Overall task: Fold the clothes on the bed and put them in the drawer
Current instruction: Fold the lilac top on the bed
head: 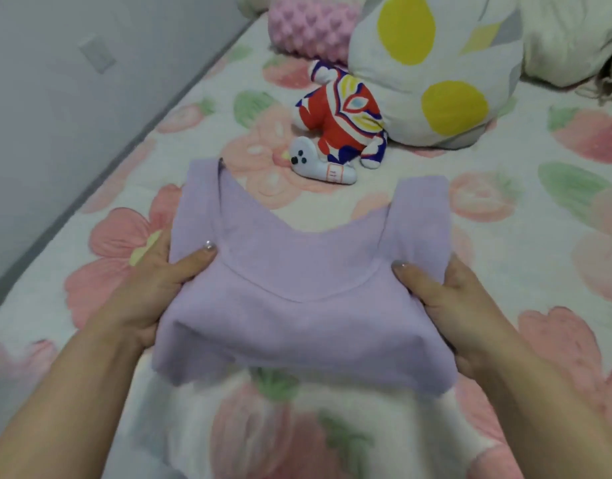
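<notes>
**Lilac top held at both sides over the bed**

Left hand (149, 288): thumb lies on top of the lilac top (297, 312), just beside the neckline seam. The fingers (161, 248) curl round the left edge and go under the cloth, pinching it between thumb and fingers. Fingertips hidden underneath.

Right hand (460, 299): same grip, mirrored. Thumb on top near the right shoulder strap, other fingers tucked beneath the right edge and out of sight.

The top sits between the 2 hands, folded to a compact block, scooped neckline facing away, 2 shoulder straps pointing toward the far end of the bed (525, 150). Its near edge is blurred; cannot tell whether it touches the strawberry-print cover or hangs just above it.

Edges and room: wall (55, 98) runs along the bed's left side, near the left hand. Beyond the neckline lie a small white toy (318, 165) and a red-and-blue plush figure (342, 122), touching each other, near the straps but apart from them. Further back, a yellow-spotted pillow (432, 63) and a pink bumpy cushion (311, 29). Bare cover to the right of the right hand.
</notes>
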